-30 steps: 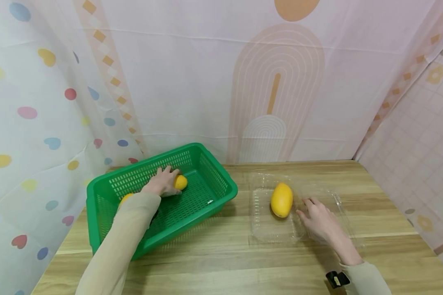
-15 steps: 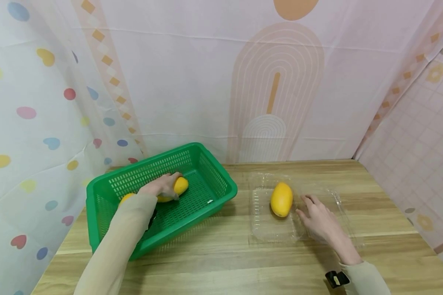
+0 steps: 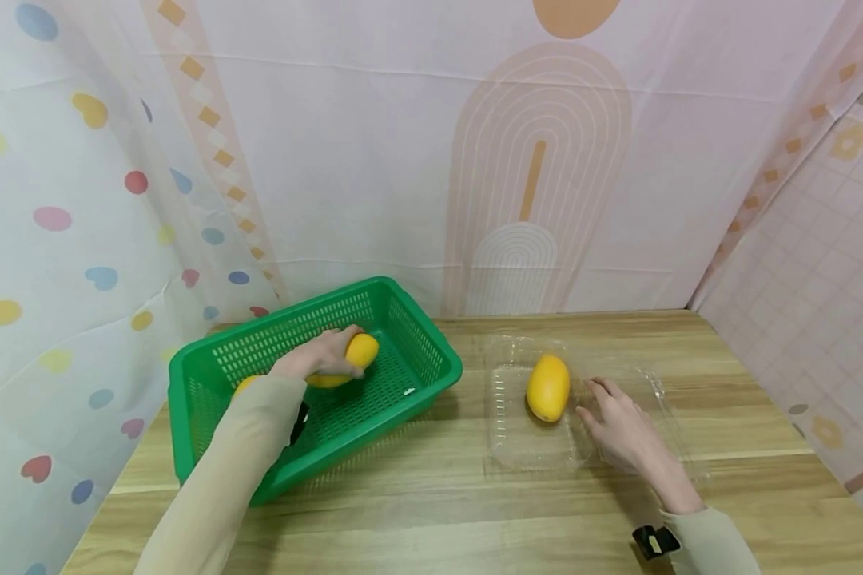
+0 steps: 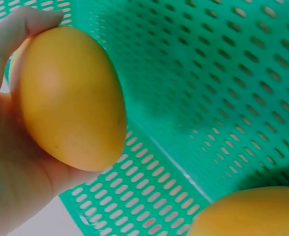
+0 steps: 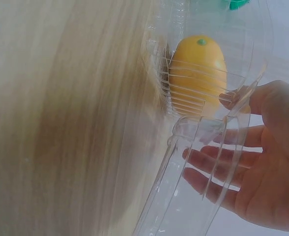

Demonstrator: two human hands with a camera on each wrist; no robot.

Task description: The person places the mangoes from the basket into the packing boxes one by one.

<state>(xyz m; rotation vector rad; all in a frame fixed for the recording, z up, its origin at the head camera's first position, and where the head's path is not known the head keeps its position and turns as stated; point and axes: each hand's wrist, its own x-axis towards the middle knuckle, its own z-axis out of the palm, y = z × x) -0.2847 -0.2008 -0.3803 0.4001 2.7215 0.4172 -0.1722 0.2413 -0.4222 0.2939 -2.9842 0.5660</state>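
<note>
Inside the green basket (image 3: 316, 455), my left hand (image 3: 324, 354) grips a yellow oval fruit (image 3: 363, 350); the left wrist view shows the fruit (image 4: 70, 98) held between thumb and fingers. Other yellow fruits lie in the basket, one (image 3: 328, 381) under the hand and one (image 3: 247, 384) partly behind the sleeve. On the right, a clear plastic container (image 3: 532, 459) lies with its lid side spread out, one yellow fruit (image 3: 549, 389) in its left half. My right hand (image 3: 622, 427) rests at the container's hinge and lid, fingers loosely extended against the clear plastic (image 5: 183, 196).
The wooden table (image 3: 431, 519) carries the basket on the left and the container on the right. A patterned cloth (image 3: 374, 184) hangs behind the table and along both sides. A small white bit (image 3: 409, 392) lies in the basket.
My left hand has closed round the fruit and shifted it slightly right, lifting it a little off the one beneath. The right hand has stayed in place at the container.
</note>
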